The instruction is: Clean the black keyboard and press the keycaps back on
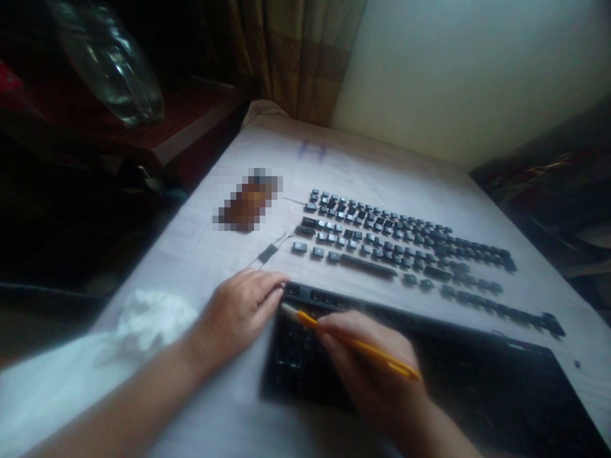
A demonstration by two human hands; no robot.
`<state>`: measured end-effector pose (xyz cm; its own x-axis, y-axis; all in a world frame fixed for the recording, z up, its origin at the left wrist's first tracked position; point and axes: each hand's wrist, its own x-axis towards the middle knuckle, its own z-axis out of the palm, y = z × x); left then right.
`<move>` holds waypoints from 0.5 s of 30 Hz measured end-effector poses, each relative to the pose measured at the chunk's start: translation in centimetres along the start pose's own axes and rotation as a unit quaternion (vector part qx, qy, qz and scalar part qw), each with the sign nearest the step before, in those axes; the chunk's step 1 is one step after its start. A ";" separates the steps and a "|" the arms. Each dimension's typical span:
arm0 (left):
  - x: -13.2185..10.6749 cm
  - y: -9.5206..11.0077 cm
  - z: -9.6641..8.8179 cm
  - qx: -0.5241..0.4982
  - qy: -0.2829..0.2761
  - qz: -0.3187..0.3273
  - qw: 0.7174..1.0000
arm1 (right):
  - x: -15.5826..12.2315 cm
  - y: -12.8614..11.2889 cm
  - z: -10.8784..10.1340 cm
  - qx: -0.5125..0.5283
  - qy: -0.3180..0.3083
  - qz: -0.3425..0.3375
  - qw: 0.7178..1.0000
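A black keyboard (487, 375) with its keycaps off lies in front of me on a pale sheet (214, 420). My left hand (241, 308) grips its upper left corner, thumb and fingers pressed at the edge. In my right hand (382, 362) is a small brush (359, 347) with a yellow-orange handle. Its pale tip touches or hovers just over the bare key area near that corner; blur hides which. Beyond the keyboard, the removed keycaps, including the space bar (367, 264), are laid out in rows.
A small black tool with wire prongs (268, 253) lies left of the keycaps. Past it is a blurred-out brown object (248, 203). Crumpled white cloth (155, 321) sits by my left forearm. At upper left, a clear glass vessel (119, 83) stands on a dark red wooden table (191, 117).
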<state>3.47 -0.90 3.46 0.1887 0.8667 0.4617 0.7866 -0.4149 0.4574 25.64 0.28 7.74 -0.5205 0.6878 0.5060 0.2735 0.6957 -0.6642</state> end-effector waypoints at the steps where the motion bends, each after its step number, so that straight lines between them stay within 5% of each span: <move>1: 0.0 0.0 0.0 -0.002 -0.001 0.000 1.000 | -0.2 0.0 0.2 -0.003 -0.009 0.002 1.000; 15: 0.1 0.1 -0.1 0.002 -0.004 0.003 1.000 | -0.9 -2.0 -0.3 0.127 -0.143 0.184 0.964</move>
<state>3.49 -0.92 3.62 0.1987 0.8666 0.4577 0.7875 -0.4192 0.4517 25.77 -1.63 8.76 -0.6368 0.7685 0.0621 0.2948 0.3172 -0.9014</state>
